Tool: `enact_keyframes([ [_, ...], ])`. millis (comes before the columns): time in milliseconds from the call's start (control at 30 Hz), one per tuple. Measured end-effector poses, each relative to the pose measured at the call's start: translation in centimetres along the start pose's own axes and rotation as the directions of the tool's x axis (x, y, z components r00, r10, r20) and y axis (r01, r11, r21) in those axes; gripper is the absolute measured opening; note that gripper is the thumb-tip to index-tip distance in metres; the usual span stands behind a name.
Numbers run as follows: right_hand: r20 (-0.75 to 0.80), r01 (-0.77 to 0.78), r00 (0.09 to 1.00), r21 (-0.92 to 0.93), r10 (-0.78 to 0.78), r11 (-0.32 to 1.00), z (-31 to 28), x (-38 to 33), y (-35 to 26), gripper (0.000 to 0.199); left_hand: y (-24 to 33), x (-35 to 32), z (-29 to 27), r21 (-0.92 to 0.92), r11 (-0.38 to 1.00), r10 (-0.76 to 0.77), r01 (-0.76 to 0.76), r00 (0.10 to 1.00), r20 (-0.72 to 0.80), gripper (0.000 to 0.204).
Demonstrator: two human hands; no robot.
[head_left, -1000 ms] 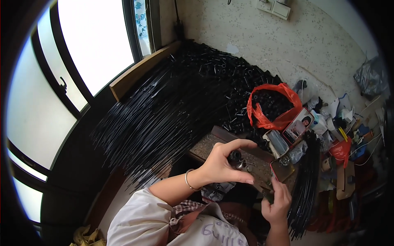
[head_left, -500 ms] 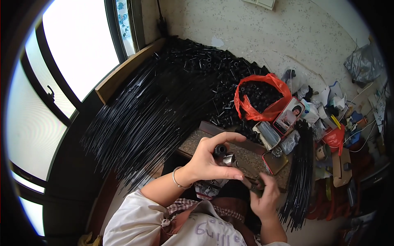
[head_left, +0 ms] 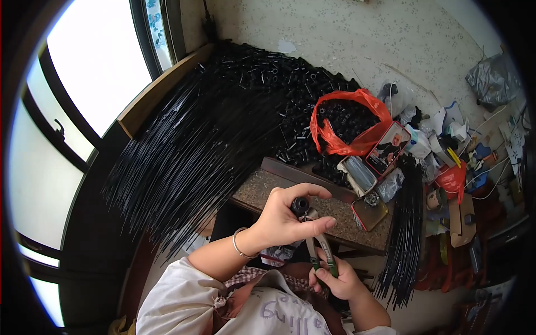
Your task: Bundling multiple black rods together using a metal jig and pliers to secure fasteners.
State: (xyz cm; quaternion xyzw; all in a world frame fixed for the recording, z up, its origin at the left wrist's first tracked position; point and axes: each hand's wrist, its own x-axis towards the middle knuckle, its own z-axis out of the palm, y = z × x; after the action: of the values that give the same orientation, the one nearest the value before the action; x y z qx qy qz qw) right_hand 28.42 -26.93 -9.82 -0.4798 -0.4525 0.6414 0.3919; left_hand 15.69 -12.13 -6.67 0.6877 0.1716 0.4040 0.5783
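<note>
Left hand: it is curled closed around a small black cylindrical plastic part, which is pinched between thumb and fingers above the worktop, at the centre of the view.
Right hand: a closed grip is kept on the green handles of a pair of metal pliers, at 6 o'clock from the left hand.
Pliers: the metal head is pointed up to 12 o'clock and is met by the black part; whether the jaws are shut on it cannot be told.
Worktop: a small speckled brown stone worktop is seen just behind the hands.
Rods: a large fan of thin black rods is spread at 10 o'clock; a second bundle of black rods hangs at 3 o'clock.
Bag: an open orange plastic bag filled with small black pieces is placed at 1 o'clock, beside a heap of black tube pieces.
Wrist: a thin silver bangle is worn on the left wrist.
</note>
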Motion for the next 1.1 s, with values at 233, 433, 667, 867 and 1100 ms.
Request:
enact_keyframes([
  [233,-0.364,0.032,0.932,0.098,0.006,0.995,-1.6,1.7,2.1,0.010,-2.6,3.5,4.8,0.045,0.997,-0.051,0.054,0.996,-0.077,0.027],
  [433,-0.768,0.032,0.575,-0.324,-0.283,0.945,-12.5,2.4,1.3,0.006,-4.4,5.6,6.9,-0.036,0.998,-0.045,0.044,0.998,-0.035,0.051],
  [667,-0.604,-0.409,0.449,-0.794,-0.658,0.449,-23.6,3.1,2.8,0.022,-4.8,6.3,8.3,-0.034,0.999,-0.022,0.025,0.995,0.101,0.058],
  [867,-0.276,-0.349,0.594,-0.935,-0.756,0.067,-25.2,3.3,2.1,0.011,-4.5,7.5,8.1,-0.081,0.997,-0.004,0.010,0.997,0.077,0.053],
  [1100,-0.401,-0.317,0.585,-0.913,-0.704,0.257,-23.4,2.0,1.3,0.020,-2.8,6.1,7.9,-0.045,0.997,-0.054,0.060,0.991,0.122,0.048],
])
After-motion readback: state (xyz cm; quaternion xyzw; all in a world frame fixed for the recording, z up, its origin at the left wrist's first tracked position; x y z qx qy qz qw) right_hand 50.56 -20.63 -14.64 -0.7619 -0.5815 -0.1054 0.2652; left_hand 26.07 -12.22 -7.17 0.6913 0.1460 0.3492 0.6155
